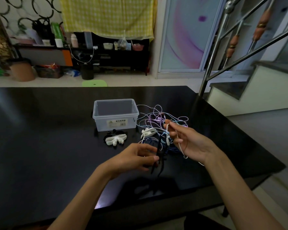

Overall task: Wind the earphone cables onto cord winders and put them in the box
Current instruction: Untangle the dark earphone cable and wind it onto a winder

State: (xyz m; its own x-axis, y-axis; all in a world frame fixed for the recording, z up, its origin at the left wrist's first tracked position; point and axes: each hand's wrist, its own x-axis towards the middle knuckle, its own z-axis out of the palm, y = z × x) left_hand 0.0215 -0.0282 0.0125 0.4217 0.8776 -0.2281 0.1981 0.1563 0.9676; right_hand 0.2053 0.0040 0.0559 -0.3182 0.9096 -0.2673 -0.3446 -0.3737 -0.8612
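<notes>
The white cable (179,143) is up off the worktop (48,138), draped through the right hand (188,141), whose fingers (169,126) curl round it and pinch it near the top; an earbud or plug end hangs below the palm. The left hand (136,156) pinches a black winder (159,151) between thumb and fingers, held roughly upright just beside the cable. No turns of cable show on that winder yet, so winding of this 1st earphone looks to be only starting.

Behind the hands lies the tangle (160,118) of other cables, purple, blue and white, loose and intertwined, right of the box (115,114). How many earphones are in it I cannot tell. A white winder (147,132) rests at the tangle's near edge, and another white winder (115,138) lies in front of the box with a dark one partly hidden behind it; all look bare.

The box is clear plastic, open-topped, and nothing shows inside it.

Judged from this, almost all of the task is left: wind each cable, then drop every wound set into the box. Freeing single cables from the tangle will likely be the slow part.
</notes>
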